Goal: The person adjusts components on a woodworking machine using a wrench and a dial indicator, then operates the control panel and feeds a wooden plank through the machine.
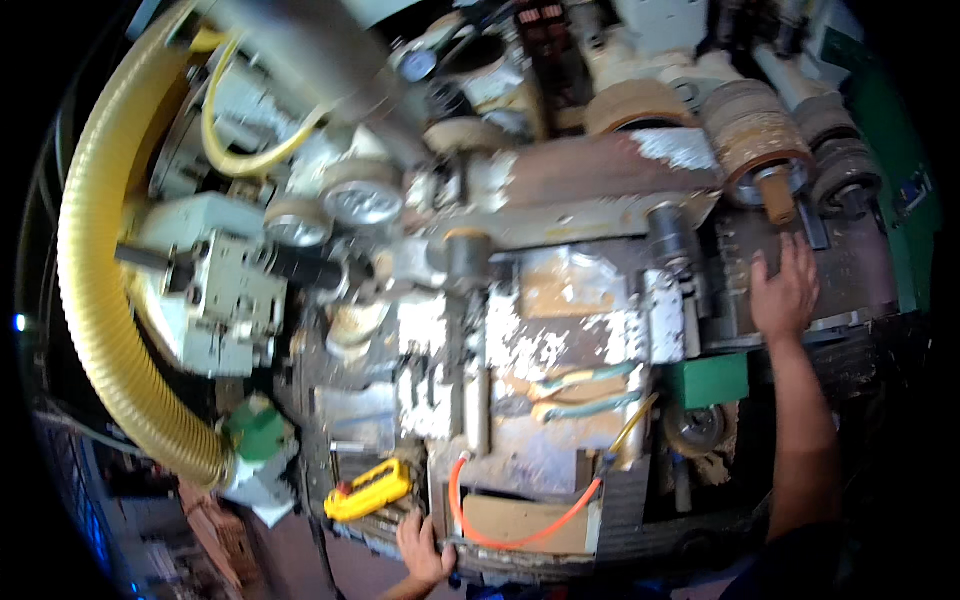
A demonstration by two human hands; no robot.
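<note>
On the right side of a dusty machine (530, 440), a person's right hand (785, 292) stretches over a dark, flat plate (850, 255), its grip apart: fingers extended, thumb set off to the left. Just beyond the fingertips sits a tan, wood-like block (776, 198), squared and blunt, at the face of a rounded, brown-banded roller (755, 135) flecked with pale dust. Whether fingers and block touch cannot be told. The block's long axis runs from the roller toward the person, its near end pointing at the hand and leaning slightly right.

Low in the view, the left hand (424, 552) rests at the machine's front edge, its grip likewise apart, fingers loosely spread. Just beside it, a smooth yellow handset (368, 490) lies aslant, its long axis rising from near left to far right.

Between the hands, a flexible orange tube (500, 543) bends into a U. Pliers with curved, teal-and-tan handles (590, 407) lie crosswise on white-patched metal, left of a flat-faced green box (712, 380). A ribbed yellow hose (95, 270) arcs down the far left. Blur softens the finer textures.
</note>
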